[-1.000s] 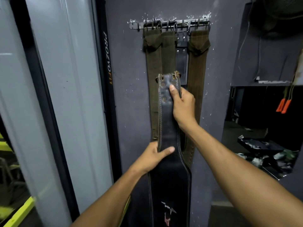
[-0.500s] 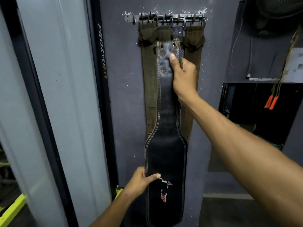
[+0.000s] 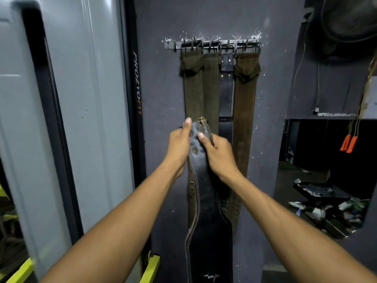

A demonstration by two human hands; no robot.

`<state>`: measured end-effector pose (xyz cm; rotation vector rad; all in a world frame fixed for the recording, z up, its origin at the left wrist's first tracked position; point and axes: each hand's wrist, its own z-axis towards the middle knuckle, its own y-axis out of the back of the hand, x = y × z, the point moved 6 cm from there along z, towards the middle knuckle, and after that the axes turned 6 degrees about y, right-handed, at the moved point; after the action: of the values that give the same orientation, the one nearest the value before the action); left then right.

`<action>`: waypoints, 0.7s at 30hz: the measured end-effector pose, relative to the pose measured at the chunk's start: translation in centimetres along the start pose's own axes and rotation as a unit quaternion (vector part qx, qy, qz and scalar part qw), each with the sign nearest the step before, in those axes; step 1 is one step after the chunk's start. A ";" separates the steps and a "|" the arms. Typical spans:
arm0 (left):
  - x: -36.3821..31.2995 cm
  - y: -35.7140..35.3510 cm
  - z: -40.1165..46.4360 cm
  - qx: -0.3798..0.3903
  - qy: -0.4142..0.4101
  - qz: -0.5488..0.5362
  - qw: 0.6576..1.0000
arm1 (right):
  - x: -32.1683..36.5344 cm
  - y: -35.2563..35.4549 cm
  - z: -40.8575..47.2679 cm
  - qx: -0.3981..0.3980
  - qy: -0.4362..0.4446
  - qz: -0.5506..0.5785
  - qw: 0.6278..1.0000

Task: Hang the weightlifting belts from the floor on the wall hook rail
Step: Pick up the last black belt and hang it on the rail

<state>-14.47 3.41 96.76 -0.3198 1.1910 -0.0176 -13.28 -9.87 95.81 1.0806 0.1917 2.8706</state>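
- The black leather belt [image 3: 206,231] hangs with its long axis vertical, narrow end up and wide padded part down; its lower end is cut off by the bottom edge of the frame, so its full length cannot be seen.
- Its top end sits well below the hook rail [image 3: 212,45], in front of the belts already hanging there, and is not on any hook.
- The left hand [image 3: 178,145] grips the top left edge of the black leather belt, fingers [image 3: 187,124] wrapped behind it with one fingertip showing above the edge.
- The right hand [image 3: 219,154] is closed on the top right edge, thumb pressed on the front face near the rivets.
- The buckle at the belt's tip is mostly hidden between the two hands; only a bit of metal and tan stitching shows.
- Below the hook rail hang two olive belts [image 3: 201,86], a narrow dark belt [image 3: 226,94] and a brown suede belt [image 3: 243,111], all vertical; their lower ends are partly hidden behind the arms and the black leather belt.
- Which hooks are free is hard to make out, as the rail's hooks are small and crowded.
- A logo low on the black leather belt is cut off and unreadable.
- Right of the rail, a dark opening [image 3: 326,170] holds blurred clutter that cannot be identified.
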 end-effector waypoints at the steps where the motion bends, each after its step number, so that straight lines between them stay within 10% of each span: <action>1: -0.5 -0.3 0.4 -0.023 0.002 -0.007 1.000 | 0.1 -0.4 -0.4 0.002 0.002 0.024 1.000; 8: -2.1 -1.5 1.3 -0.013 -0.044 -0.004 0.999 | -4.6 -0.8 -7.3 0.135 -0.087 0.120 0.980; 13: -3.3 -2.4 1.9 -0.014 -0.062 0.000 0.998 | -5.7 -1.0 -8.7 0.058 -0.086 0.143 0.984; 21: -6.2 -1.0 2.7 -0.039 -0.108 0.028 0.993 | -10.2 -2.0 -15.5 0.148 -0.147 0.104 0.972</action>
<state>-14.21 4.20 103.49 -0.3479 0.9872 0.1107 -15.77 -10.40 77.31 1.6557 0.5309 2.8699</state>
